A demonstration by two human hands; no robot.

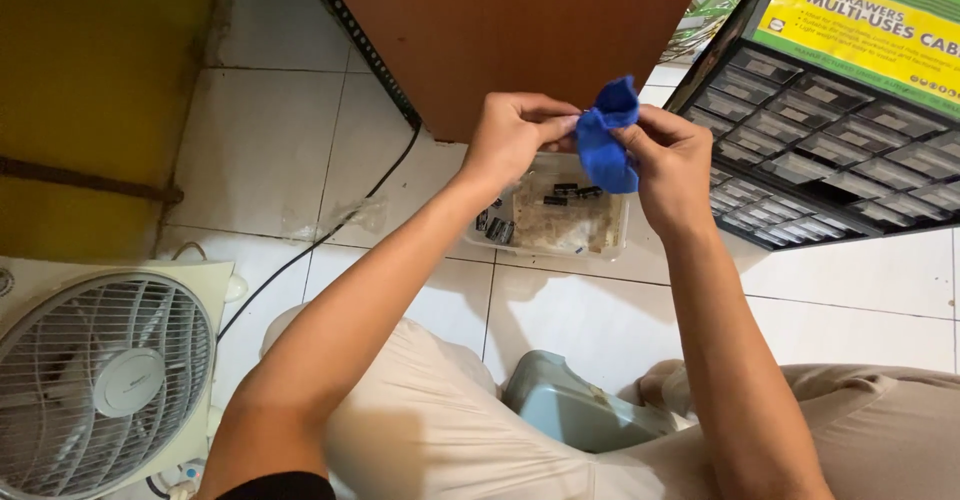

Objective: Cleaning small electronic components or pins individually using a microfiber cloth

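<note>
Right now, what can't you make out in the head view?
- Anything inside the crumpled blue cloth: wrapped by both hands' fingers.
- Small dark parts in the clear plastic tray: too small, partly behind the hands.
- White box fan: cut by left and bottom edges.

Between the fingers of the left hand (512, 135) and the right hand (672, 165) is a small blue cloth (605, 138), soft, matt and crumpled. Just below the grip lies a clear plastic tray (610, 238), a little cloudy, with small dark glossy parts inside. Right of the grip stands a black plastic drawer cabinet (830, 140) with transparent drawers. Above the grip is a smooth brown wooden board (520, 20). The white floor tiles (270, 130) under them look glossy.
</note>
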